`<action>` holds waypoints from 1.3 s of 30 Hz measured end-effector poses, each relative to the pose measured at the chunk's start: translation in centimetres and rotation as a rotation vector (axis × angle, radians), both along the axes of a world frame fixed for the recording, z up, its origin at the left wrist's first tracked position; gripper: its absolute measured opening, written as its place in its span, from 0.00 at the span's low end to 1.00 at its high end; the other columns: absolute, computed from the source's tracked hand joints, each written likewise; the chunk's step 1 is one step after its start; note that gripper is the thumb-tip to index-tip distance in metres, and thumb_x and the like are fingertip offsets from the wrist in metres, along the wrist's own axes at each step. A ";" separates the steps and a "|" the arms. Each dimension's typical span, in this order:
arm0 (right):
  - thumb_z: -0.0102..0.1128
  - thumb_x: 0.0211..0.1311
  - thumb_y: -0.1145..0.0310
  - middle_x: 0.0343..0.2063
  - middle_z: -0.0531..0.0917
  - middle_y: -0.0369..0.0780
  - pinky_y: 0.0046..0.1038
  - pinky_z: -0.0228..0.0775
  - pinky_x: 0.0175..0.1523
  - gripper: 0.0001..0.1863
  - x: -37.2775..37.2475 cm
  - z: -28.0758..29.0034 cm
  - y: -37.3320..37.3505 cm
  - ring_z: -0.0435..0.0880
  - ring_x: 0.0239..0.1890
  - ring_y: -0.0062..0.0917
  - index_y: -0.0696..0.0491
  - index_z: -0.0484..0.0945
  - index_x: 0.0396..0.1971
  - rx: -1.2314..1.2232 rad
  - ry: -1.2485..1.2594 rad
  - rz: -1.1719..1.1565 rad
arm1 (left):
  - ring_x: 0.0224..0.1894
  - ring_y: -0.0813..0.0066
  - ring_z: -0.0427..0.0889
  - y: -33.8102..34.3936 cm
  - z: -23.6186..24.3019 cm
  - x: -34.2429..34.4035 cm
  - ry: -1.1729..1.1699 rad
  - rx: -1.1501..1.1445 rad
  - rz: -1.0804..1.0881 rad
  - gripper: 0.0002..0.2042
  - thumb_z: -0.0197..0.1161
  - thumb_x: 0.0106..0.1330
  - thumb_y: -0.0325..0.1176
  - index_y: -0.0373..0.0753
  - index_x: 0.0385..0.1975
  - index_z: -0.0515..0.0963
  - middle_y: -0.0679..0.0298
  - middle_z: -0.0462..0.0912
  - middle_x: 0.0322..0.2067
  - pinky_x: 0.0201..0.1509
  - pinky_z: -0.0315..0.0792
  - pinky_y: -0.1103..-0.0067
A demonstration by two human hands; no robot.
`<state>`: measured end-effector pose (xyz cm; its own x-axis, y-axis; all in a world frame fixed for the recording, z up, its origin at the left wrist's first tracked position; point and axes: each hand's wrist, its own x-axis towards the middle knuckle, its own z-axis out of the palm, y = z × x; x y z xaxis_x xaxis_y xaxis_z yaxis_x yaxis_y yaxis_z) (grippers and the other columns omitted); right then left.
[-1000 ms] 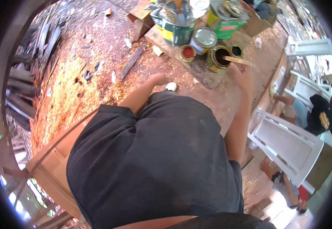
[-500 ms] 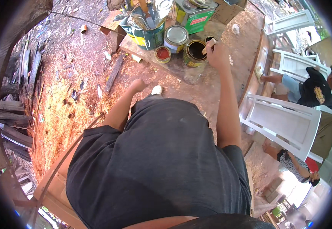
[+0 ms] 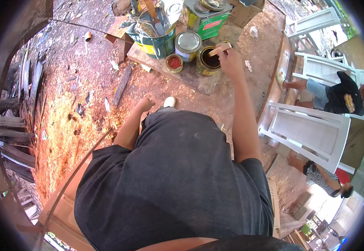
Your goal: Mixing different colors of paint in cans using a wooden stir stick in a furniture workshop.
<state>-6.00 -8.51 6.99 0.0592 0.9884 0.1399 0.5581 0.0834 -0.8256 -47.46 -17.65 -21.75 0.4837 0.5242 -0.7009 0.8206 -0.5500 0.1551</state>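
Note:
My right hand (image 3: 231, 62) is closed around a pale wooden stick (image 3: 216, 51), held just over the rim of an open can of dark paint (image 3: 210, 62). The stick's far end is hard to make out. A small open can of red paint (image 3: 174, 62) and a silver-lidded can (image 3: 188, 42) stand to the left of the dark one. Another small round can (image 3: 229, 43) sits behind my right hand, partly hidden. My left hand (image 3: 145, 103) hangs near my left knee with its fingers curled, and nothing shows in it.
A bucket (image 3: 157, 44) of brushes and a green and white tin (image 3: 209, 23) stand farther back on the low board (image 3: 194, 77). White panelled frames (image 3: 307, 129) lean at the right, near two other people. Wood scraps (image 3: 123, 83) and shavings cover the ground at left.
My right hand and the stick have shifted slightly left; the stick now lies flatter over the can's rim. My left hand has dropped a little. The view has shifted slightly.

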 end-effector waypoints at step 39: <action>0.60 0.67 0.67 0.32 0.83 0.45 0.26 0.64 0.30 0.17 11.8 6.0 -7.6 0.78 0.25 0.26 0.64 0.76 0.48 0.145 0.863 -0.348 | 0.45 0.42 0.82 1.0 -6.9 -1.0 -0.212 0.013 0.368 0.30 0.57 0.64 0.57 0.27 0.37 0.82 0.39 0.83 0.40 0.52 0.75 0.59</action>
